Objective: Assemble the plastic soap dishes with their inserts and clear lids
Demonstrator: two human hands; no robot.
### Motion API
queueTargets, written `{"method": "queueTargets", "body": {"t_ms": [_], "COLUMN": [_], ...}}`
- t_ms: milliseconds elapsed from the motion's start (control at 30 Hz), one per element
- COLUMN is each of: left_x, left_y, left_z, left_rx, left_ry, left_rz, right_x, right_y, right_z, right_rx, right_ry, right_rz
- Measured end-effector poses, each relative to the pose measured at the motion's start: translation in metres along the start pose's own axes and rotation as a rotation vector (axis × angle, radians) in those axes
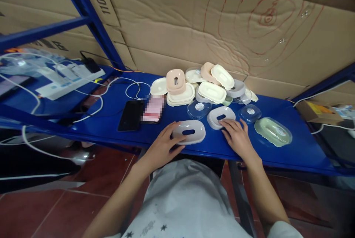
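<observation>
1) Left hand (165, 143) half open, fingers over the left end of a grey dish (197, 135) near the table (212, 146) front edge; firm hold cannot be told
2) Right hand (235, 134) loosely open, fingertips on a second grey dish (222, 111), farther from that edge
3) Both judged light, stiff, slippery; grip by opposite rims

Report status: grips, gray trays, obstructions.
Left grip on left gray tray; right grip on right gray tray. Both trays on blue table. Clear lid close beyond.
</observation>
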State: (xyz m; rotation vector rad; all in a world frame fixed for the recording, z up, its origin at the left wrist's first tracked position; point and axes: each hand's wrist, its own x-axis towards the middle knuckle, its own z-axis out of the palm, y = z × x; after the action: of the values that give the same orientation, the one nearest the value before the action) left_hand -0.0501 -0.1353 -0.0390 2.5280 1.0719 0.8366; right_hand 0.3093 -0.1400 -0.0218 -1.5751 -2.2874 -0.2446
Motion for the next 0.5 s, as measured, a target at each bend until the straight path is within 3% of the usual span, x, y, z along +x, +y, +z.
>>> {"method": "queueTargets", "body": {"t_ms": [200,367,500], "left_x": [-0.002,-0.001,-0.006], "left_y": [-0.004,-0.004,-0.009], "left_z": [0.005,0.006,0.005], "left_rx": [-0.069,-0.106,-0.215], "left_ry": [0.051,0.088,0.141], "left_rz": [-0.015,0.030,0.036], "right_x": [0.006,0.068,0.115], "right_y": [0.003,0.004,0.012], "right_z": [-0.013,-0.017,-0.005], "right_rx": [-0.021,-0.051,-0.052], "right_ry": [0.026,0.153,0.120], "right_rz": [0.004,-0.055,-0.068]}}
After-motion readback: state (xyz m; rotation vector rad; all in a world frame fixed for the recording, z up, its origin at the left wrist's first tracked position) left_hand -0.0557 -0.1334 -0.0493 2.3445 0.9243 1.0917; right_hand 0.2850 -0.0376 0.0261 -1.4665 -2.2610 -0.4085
